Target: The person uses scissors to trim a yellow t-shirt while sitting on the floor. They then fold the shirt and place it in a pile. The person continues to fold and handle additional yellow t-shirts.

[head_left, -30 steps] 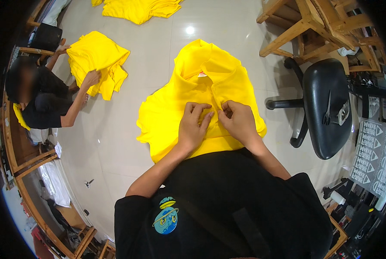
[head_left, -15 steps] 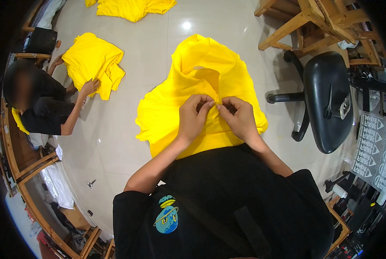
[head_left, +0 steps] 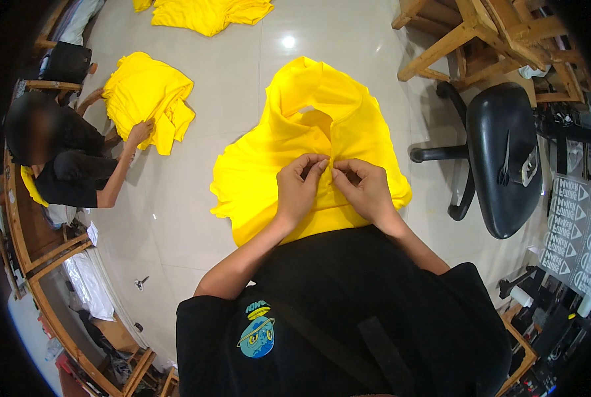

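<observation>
A yellow collared shirt [head_left: 252, 172] lies spread in front of me, against the lower edge of my black top, its collar [head_left: 289, 86] raised around the neck opening. Both hands are on its front button placket [head_left: 328, 142]. My left hand [head_left: 298, 188] pinches the fabric just left of the placket's line, index and thumb together. Close beside it, my right hand [head_left: 361, 188] grips the placket with bent fingers and thumb. Whether a button sits between the fingertips is too small to tell.
At left, a co-worker [head_left: 70, 159] handles yellow garments [head_left: 143, 92]; more [head_left: 209, 13] lie beyond. At right stand a black chair [head_left: 507, 205] holding scissors [head_left: 504, 165] and stacked wooden furniture [head_left: 474, 36]. A small metal object [head_left: 141, 283] lies on the tiled floor [head_left: 196, 198].
My fingertips have drawn closer together on the placket, with small shifts of both hands. The co-worker's nearer hand has moved down a little on the yellow garments.
</observation>
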`<state>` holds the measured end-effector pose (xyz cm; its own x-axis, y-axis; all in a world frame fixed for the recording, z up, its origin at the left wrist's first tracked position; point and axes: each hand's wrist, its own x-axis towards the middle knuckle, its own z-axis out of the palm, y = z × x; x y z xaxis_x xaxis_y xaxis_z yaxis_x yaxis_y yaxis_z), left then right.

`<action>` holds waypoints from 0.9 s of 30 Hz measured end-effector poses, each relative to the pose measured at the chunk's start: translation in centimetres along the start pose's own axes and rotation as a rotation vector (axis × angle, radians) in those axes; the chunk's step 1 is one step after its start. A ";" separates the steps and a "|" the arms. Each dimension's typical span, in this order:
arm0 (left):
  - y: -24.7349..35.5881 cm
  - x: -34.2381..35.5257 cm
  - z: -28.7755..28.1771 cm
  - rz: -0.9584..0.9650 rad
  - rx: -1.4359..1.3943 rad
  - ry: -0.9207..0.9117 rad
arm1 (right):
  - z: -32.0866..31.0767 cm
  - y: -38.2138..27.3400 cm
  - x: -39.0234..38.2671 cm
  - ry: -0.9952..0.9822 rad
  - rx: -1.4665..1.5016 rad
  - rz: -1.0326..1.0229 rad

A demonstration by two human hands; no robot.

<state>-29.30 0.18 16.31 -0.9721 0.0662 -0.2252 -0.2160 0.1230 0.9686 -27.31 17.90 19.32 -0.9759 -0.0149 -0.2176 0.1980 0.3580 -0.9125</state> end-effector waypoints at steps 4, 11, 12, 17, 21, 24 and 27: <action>0.1 -0.2 -0.2 -0.008 0.029 -0.018 | 0.3 -0.1 -0.3 0.046 0.031 0.018; 0.8 0.3 -1.0 -0.037 0.093 -0.114 | 1.4 0.9 -0.4 0.144 -0.029 -0.107; 0.7 0.4 -0.9 -0.061 0.025 -0.114 | 1.6 1.0 -0.4 0.164 -0.025 -0.122; -0.2 0.4 -0.8 -0.233 -0.310 -0.124 | 1.7 0.6 -0.1 0.169 0.017 -0.075; -0.5 0.3 -0.9 -0.237 -0.314 -0.140 | 1.9 1.6 0.1 0.145 0.098 -0.057; -1.3 0.3 -0.7 -0.185 -0.261 -0.128 | 2.3 1.9 0.0 0.166 0.107 -0.073; -0.3 -0.3 -0.3 -0.167 -0.278 -0.076 | 1.8 1.1 0.0 0.127 0.053 -0.050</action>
<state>-28.97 -0.15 16.12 -0.9137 0.1432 -0.3804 -0.3989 -0.1360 0.9069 -26.95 16.61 17.72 -0.9878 0.0877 -0.1286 0.1497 0.3104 -0.9387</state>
